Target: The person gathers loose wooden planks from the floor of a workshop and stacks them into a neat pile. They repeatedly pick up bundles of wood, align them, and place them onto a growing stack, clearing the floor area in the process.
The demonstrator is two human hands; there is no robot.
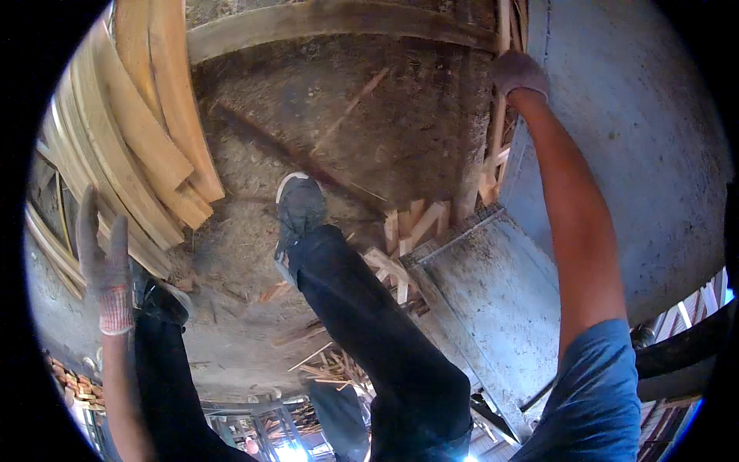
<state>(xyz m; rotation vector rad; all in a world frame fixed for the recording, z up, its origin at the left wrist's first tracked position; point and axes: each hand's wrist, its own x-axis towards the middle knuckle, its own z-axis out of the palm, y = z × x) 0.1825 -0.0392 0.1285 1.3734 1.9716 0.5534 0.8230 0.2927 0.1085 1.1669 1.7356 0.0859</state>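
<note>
My left hand [108,266] hangs in the air at the left side of the view, in a grey knit glove with a red-flecked cuff, its grip apart with the fingers spread and pointing upward, clamped on nothing. It sits just in front of a stack of long pale wooden planks [135,135] that fans across the upper left, though I cannot tell whether the fingers touch the wood. My right hand [517,73] is stretched far forward on a bare arm, also in a grey glove, and its grip is curled together against the edge of a tall grey concrete wall [639,154], right where a few thin wooden slats [500,146] stand upright; I cannot tell whether it is clamped on a slat or simply pressed to the wall. Between the two arms I see my dark-trousered leg with a dark shoe [299,206] planted on a dirt floor [369,115] strewn with sawdust. Short offcuts of pale wood [408,231] lie heaped beside a scuffed metal sheet [493,292] that rests against the base of the wall. A heavy timber beam [331,23] crosses the top of the view.
</note>
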